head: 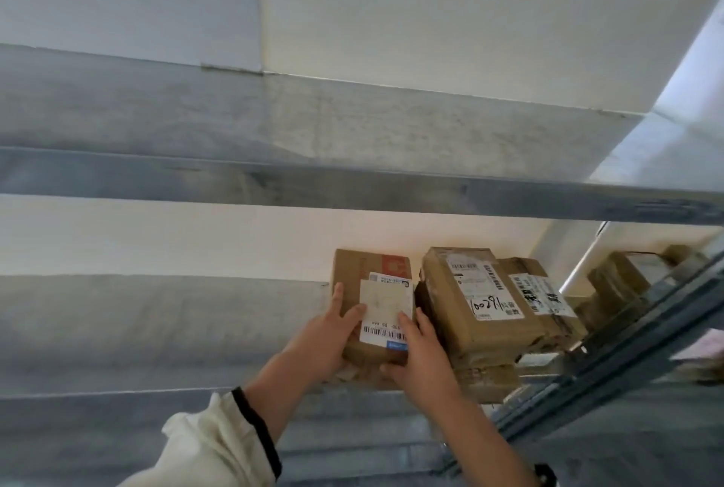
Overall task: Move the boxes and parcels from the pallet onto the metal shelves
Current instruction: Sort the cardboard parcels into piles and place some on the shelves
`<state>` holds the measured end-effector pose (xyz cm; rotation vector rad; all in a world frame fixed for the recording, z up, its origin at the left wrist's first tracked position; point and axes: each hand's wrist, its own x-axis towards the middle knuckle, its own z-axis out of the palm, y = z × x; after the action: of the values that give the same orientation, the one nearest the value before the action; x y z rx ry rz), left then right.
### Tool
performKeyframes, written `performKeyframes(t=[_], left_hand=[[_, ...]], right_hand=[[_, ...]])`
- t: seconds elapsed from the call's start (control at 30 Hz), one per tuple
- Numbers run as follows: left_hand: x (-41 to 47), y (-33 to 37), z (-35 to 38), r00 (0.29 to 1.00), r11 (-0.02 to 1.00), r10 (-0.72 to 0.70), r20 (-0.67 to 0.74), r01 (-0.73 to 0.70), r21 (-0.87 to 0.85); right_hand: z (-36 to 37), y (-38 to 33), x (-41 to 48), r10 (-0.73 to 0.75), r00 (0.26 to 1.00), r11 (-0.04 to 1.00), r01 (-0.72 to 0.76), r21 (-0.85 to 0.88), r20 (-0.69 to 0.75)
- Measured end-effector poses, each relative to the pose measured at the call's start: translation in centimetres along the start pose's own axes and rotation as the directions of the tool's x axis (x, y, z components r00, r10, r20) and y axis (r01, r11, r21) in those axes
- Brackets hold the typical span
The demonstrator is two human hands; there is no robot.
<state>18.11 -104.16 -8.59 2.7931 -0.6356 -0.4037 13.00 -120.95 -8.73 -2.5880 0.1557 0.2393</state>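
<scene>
A small brown cardboard box (364,271) with a white barcode label lies on the metal shelf (156,329), against the back wall. My left hand (325,341) grips its left side, thumb on top. My right hand (423,357) holds its near right corner, fingers on the label. Right beside it, a taped brown parcel (470,298) with handwritten numbers rests on another parcel (489,373). A further labelled parcel (540,290) sits behind it to the right.
An upper metal shelf (313,133) runs across the view above. A slanted metal upright (627,353) bounds the bay on the right, with more parcels (627,275) beyond it. The shelf left of the box is bare.
</scene>
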Motion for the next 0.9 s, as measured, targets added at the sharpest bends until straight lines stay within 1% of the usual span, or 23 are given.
performKeyframes(t=[0.23, 0.43, 0.63, 0.8, 0.9], left_hand=[[-3.6, -0.9, 0.1, 0.992, 0.994, -0.103, -0.077, 0.099, -0.054], [-8.7, -4.8, -1.7, 0.952, 0.964, -0.258, -0.166, 0.243, -0.104], [-15.7, -12.1, -3.7, 0.872, 0.895, -0.444, -0.205, 0.421, -0.147], [-24.4, -20.8, -5.4, 0.777, 0.812, -0.583, -0.238, 0.563, -0.153], [-30.5, -26.9, -6.4, 0.718, 0.760, -0.649, -0.252, 0.630, -0.164]], right_hand=[[0.5, -1.6, -0.4, -0.157, 0.987, 0.987, 0.157, -0.031, -0.024], [2.6, -7.0, -0.2, -0.321, 0.947, 0.945, 0.321, -0.067, 0.013], [7.3, -16.8, -0.3, -0.480, 0.871, 0.868, 0.489, -0.082, 0.106], [13.5, -27.8, -2.0, -0.601, 0.778, 0.785, 0.618, -0.049, 0.180], [17.9, -35.1, -3.7, -0.666, 0.711, 0.728, 0.685, -0.007, 0.226]])
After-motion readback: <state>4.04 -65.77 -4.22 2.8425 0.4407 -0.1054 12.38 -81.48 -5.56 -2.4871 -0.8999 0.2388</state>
